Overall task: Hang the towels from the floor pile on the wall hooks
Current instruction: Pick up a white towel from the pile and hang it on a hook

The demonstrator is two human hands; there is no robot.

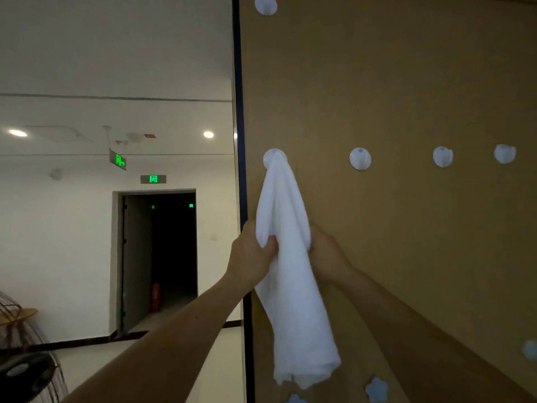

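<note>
A white towel (293,286) hangs from the leftmost white round hook (274,157) in the middle row of the brown wall board (406,82). My left hand (251,254) grips the towel's left edge about a third of the way down. My right hand (327,254) holds the right edge at the same height, its fingers partly behind the cloth. Three bare hooks follow to the right: one (360,158), another (442,156) and the last (504,153). The floor pile is out of view.
Another hook (266,4) sits at the top of the board, and flower-shaped hooks (376,389) lie lower down. The board's dark edge (239,141) borders a white hallway with an open dark doorway (171,251). A fan (26,367) stands at lower left.
</note>
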